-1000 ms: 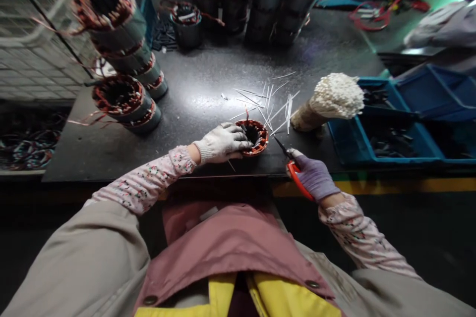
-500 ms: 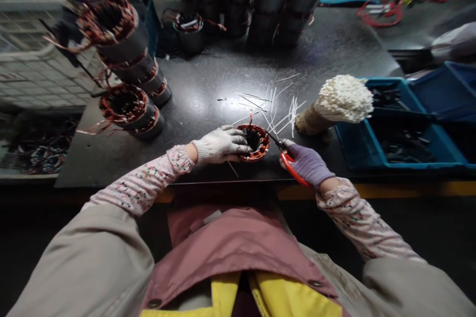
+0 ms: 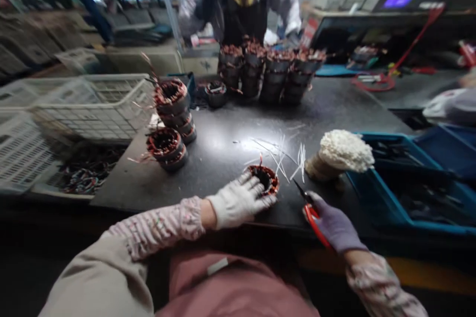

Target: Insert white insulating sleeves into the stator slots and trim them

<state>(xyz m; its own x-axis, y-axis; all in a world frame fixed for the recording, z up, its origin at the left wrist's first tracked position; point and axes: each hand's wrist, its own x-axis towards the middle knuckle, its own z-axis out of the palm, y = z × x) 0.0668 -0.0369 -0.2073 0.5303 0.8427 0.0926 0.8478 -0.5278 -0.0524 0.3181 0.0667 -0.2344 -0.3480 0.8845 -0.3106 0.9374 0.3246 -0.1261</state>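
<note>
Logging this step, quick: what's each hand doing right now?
Left hand: white glove, closed over the rim of a wound stator, holding it on the bench.
Right hand: purple glove, closed, holding red-handled snips.

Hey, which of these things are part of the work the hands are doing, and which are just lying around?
In use: left hand in a white glove, on a stator; right hand in a purple glove, holding red-handled snips.

Lying about: white strands; white bundle; stacked stators; blue tray.
</note>
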